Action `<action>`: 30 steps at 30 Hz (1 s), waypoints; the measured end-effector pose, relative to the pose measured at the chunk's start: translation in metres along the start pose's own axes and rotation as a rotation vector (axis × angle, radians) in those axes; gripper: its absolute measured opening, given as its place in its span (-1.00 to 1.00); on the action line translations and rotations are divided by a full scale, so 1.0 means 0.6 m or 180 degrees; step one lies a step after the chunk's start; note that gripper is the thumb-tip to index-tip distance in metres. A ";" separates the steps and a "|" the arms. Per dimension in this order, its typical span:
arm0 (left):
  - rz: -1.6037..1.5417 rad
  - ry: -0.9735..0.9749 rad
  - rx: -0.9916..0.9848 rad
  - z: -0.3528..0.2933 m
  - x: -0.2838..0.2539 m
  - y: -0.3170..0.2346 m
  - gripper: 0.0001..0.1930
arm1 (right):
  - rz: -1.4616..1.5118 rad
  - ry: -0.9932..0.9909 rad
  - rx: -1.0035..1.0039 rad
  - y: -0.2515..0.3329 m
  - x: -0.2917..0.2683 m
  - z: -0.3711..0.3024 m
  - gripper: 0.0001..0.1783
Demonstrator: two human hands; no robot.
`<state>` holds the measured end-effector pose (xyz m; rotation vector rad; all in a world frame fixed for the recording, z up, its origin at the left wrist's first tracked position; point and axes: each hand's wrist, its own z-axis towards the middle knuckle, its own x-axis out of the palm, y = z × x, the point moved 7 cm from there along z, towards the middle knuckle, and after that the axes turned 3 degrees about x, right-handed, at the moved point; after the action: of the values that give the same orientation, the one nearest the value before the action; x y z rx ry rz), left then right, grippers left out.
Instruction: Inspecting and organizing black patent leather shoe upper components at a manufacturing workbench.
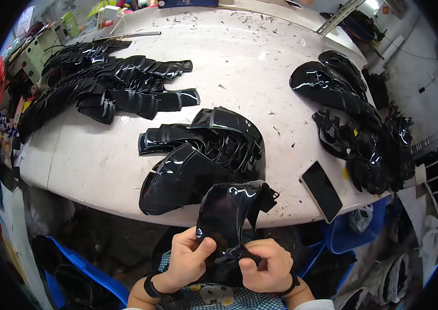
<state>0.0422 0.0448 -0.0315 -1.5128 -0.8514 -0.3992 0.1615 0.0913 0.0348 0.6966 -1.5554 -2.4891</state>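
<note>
A pale table (239, 62) bears stacked glossy black pieces (177, 178) near its front edge, where a curved black piece (221, 209) is held in the pinched grip of the left hand (189, 261) and right hand (268, 264).

White table (250, 72), pale grey wall (419, 64), dark floor (123, 248)

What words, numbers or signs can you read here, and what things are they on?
None that I can read out.
Black shiny piece in the left hand and right hand: no writing visible.
Phone: black screen, no words showing.
Dark blue box at the top edge: any marks too small to read.
Checked cloth at the lower edge: cartoon picture, no readable words.
</note>
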 end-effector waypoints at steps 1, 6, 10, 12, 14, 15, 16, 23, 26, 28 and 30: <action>-0.0031 -0.0021 0.0025 0.001 0.001 0.001 -0.72 | -0.0199 -0.0104 -0.0188 0.005 -0.001 0.001 -0.70; -0.0015 -0.0031 0.0111 0.005 0.006 0.002 -0.75 | -0.0654 -0.0011 -0.0277 -0.002 -0.002 -0.006 -0.80; -0.0201 -0.0149 0.0028 0.007 -0.003 0.014 -0.79 | -0.0738 0.0281 -0.0156 -0.016 0.005 0.001 -0.73; -0.0164 -0.0198 -0.0076 0.008 0.004 0.015 -0.81 | -0.0056 -0.0209 0.0158 -0.012 -0.009 0.020 -0.66; -0.0088 -0.0374 -0.0093 0.006 0.009 0.003 -0.82 | 0.0090 0.0309 0.0234 -0.009 -0.008 0.012 -0.63; 0.1139 0.0079 0.0235 0.014 0.026 -0.024 -0.82 | 0.0232 0.0342 0.0507 -0.024 -0.011 0.004 -0.65; 0.2362 0.0537 0.0573 0.015 0.043 -0.040 -0.82 | 0.0375 0.0375 0.0777 -0.037 -0.014 0.000 -0.67; 0.3015 0.1487 0.1112 -0.006 0.065 -0.076 -0.79 | 0.1626 0.0584 0.1889 -0.054 -0.019 -0.003 -0.64; 0.2802 0.1471 0.1435 -0.005 0.074 -0.107 -0.73 | 0.1905 0.0333 0.1641 -0.039 -0.028 0.005 -0.62; 0.3585 0.0532 0.2191 -0.010 0.047 -0.145 -0.62 | 0.2049 0.0470 0.1845 -0.051 -0.025 0.000 -0.59; 0.3705 -0.0539 0.2775 0.002 0.022 -0.154 -0.56 | 0.2353 0.0807 0.2050 -0.056 -0.004 -0.003 -0.59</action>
<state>-0.0148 0.0436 0.0424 -0.9708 -0.0934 0.8674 0.1688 0.1059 0.0051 0.3613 -2.0275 -1.3326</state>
